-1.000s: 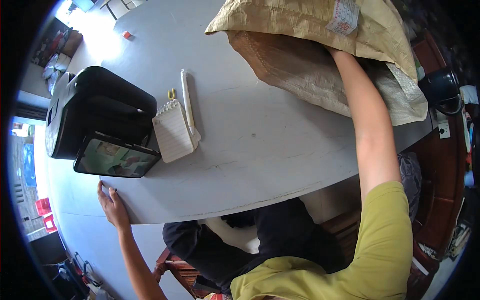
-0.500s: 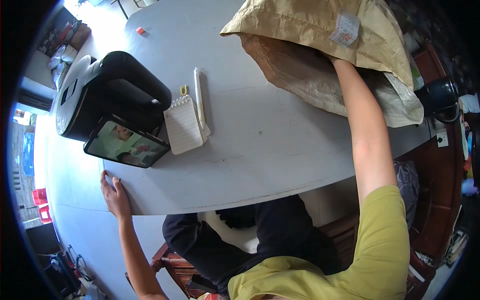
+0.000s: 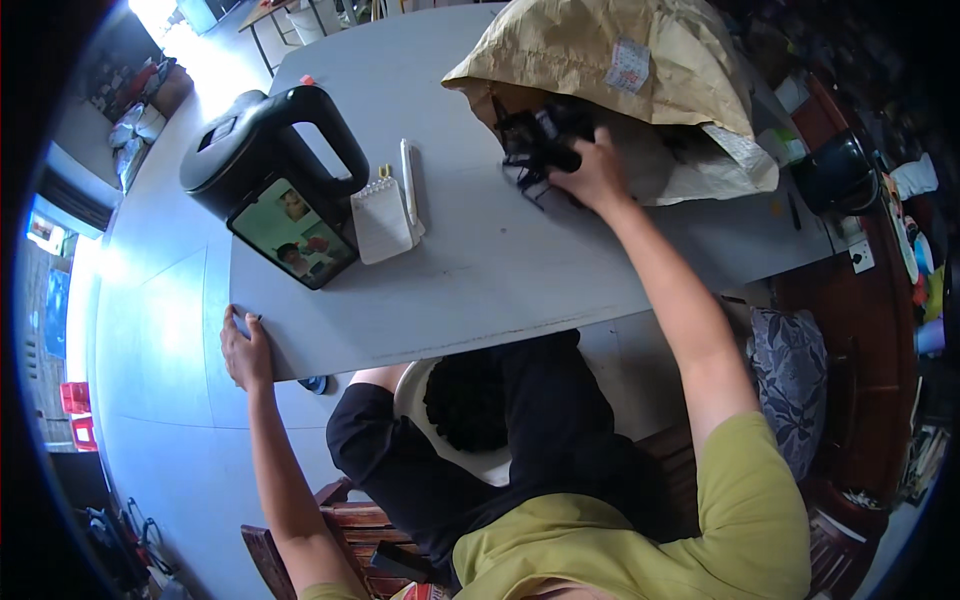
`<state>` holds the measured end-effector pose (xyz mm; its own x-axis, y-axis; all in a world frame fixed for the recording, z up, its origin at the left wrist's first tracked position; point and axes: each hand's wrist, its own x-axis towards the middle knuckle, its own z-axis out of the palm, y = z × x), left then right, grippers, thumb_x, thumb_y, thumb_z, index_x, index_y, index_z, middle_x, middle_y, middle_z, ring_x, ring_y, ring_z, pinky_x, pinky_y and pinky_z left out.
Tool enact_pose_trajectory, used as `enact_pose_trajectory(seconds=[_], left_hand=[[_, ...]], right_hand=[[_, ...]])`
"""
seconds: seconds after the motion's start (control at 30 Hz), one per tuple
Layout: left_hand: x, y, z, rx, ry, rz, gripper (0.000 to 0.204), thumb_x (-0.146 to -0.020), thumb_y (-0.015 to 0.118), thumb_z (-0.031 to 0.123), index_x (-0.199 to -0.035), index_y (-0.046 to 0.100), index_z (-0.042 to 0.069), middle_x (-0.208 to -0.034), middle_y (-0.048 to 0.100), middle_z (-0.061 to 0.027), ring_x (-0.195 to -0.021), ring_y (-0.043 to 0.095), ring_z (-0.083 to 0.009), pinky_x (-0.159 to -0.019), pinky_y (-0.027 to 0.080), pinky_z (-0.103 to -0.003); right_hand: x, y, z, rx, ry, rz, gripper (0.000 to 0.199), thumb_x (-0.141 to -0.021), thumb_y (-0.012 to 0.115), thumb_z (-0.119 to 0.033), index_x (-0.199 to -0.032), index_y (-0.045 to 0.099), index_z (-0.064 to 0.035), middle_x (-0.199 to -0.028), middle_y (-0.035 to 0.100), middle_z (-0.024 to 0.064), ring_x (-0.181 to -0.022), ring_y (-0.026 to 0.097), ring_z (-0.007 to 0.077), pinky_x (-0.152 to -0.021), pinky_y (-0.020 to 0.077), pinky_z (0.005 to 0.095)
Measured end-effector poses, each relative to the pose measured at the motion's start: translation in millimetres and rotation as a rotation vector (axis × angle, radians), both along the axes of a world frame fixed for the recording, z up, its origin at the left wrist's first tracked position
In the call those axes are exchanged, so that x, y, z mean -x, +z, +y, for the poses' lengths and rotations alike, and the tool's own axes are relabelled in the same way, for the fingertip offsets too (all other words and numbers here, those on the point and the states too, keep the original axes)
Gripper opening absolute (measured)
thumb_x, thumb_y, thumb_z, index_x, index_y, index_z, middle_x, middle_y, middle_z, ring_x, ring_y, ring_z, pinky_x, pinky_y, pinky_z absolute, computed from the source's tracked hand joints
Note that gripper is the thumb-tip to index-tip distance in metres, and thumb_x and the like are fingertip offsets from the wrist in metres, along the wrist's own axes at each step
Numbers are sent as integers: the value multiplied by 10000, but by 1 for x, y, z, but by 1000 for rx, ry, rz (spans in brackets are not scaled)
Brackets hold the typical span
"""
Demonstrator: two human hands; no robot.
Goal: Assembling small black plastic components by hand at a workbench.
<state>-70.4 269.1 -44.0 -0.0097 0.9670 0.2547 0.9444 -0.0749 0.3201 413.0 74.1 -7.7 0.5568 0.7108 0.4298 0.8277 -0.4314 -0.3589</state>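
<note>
A large tan paper sack (image 3: 690,70) lies on its side on the table, its mouth facing me. My right hand (image 3: 597,172) is at that mouth, closed on a bunch of black strappy pieces (image 3: 540,140). They are smeared by motion, so I cannot make out their kind. Some of the bunch overlaps the sack's dark inside. At the near left corner of the grey table (image 3: 480,280), my left hand (image 3: 247,352) rests against the edge, thumb and fingers apart, with nothing in it.
A black jug-shaped appliance (image 3: 270,150) stands at left with a phone (image 3: 294,235) leaning on it. Beside them are a small spiral notepad (image 3: 382,222) and a white pen (image 3: 408,180). Between my legs sits a white tub (image 3: 408,395) of black material. A dark pot (image 3: 838,172) is at right.
My right hand has come out of the sack toward the left, bringing the black bunch into sight. My left hand stays at the table corner. The whole view has shifted a little.
</note>
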Motion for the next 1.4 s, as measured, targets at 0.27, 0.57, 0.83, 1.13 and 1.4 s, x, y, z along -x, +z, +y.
enact_pose_trajectory(seconds=[0.27, 0.57, 0.83, 1.13, 1.4], left_hand=[[20, -10, -33, -481, -148, -83, 391, -765, 578, 54, -1153, 564, 102, -1266, 475, -147, -1179, 423, -307, -1012, 318, -421], [18, -15, -181, -319, -358, -252, 332, -794, 527, 28, -1118, 572, 81, -1238, 481, -157, -1162, 425, -331, -986, 324, -447], [53, -45, -252, -139, -198, -414, 284, -776, 499, -18, -1034, 608, 30, -1175, 504, -173, -1129, 460, -328, -976, 356, -424], [14, -22, -274, -64, -399, -432, 273, -775, 506, -52, -1011, 614, 33, -1128, 516, -164, -1050, 508, -311, -903, 401, -363], [-34, 14, -285, 269, -583, -808, 204, -832, 502, -40, -1003, 606, 3, -949, 593, -117, -884, 585, -191, -781, 448, -271]], right_hand=[[88, 9, -10, 68, 62, 81, 454, -625, 741, -351, -1047, 665, -204, -1203, 453, 174, -1079, 487, 358, -887, 448, 411], [73, 24, 7, 297, 254, 304, 823, -579, 713, -603, -1265, 525, -190, -1366, 243, 360, -1277, 290, 448, -1053, 270, 458], [73, 63, -51, -106, 312, 351, 273, -786, 654, -231, -960, 631, -22, -850, 653, 76, -807, 634, 178, -738, 482, 279], [111, 16, -97, 196, 103, 41, 177, -786, 635, -243, -884, 565, -114, -748, 612, 92, -720, 613, 337, -620, 490, 423], [149, 35, -131, -510, 322, 1251, 392, -842, 550, -80, -1213, 446, -8, -886, 586, 80, -771, 599, 153, -707, 513, 291]])
